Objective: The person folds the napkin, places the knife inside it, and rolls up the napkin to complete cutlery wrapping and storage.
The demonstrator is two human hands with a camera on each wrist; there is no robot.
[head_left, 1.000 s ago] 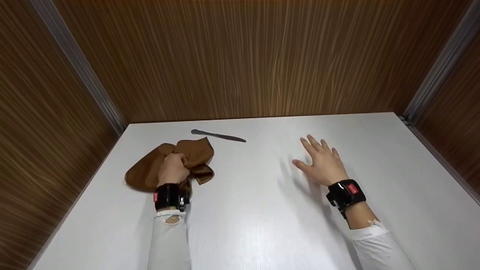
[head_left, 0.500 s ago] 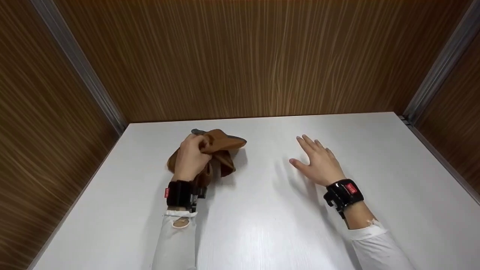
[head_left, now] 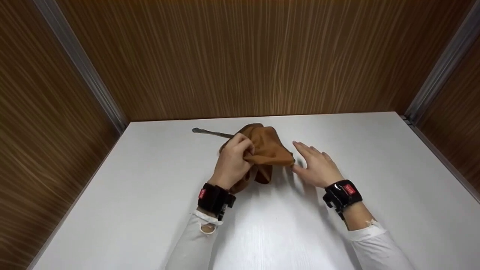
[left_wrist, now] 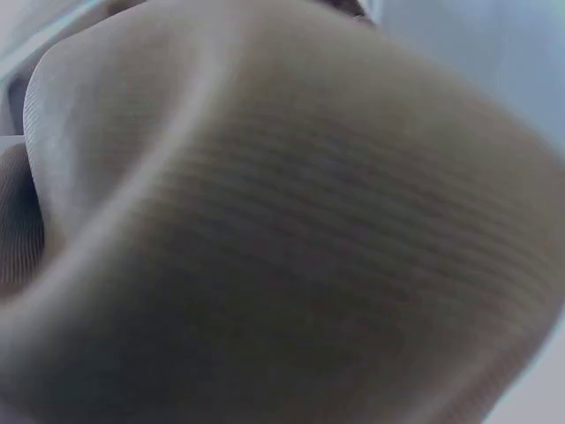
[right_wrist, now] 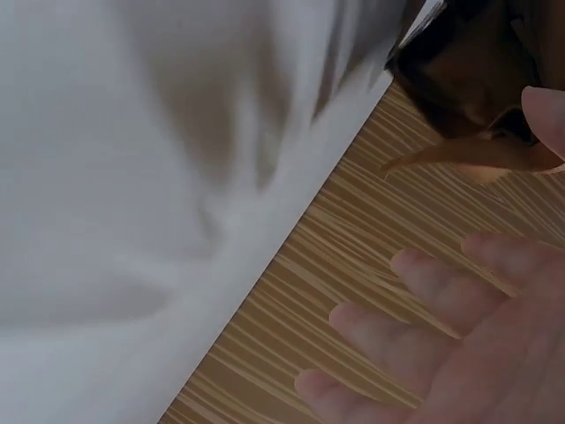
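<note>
My left hand (head_left: 235,155) grips a bunched brown cloth (head_left: 268,150) and holds it just above the white table (head_left: 150,195), near the middle. The cloth (left_wrist: 282,230) fills the left wrist view, blurred. My right hand (head_left: 317,165) is open with straight fingers, its thumb at the cloth's right corner. In the right wrist view the fingers (right_wrist: 424,327) are spread and a corner of the cloth (right_wrist: 477,155) shows at the upper right. A dark metal knife (head_left: 210,132) lies at the back of the table, its right end hidden behind the cloth.
Wood-grain walls (head_left: 240,56) close in the table at the back and on both sides, with metal corner strips (head_left: 80,67) at left and right.
My left hand has carried the cloth from the left side of the table to the middle, past the knife. My right hand has shifted slightly left to meet the cloth.
</note>
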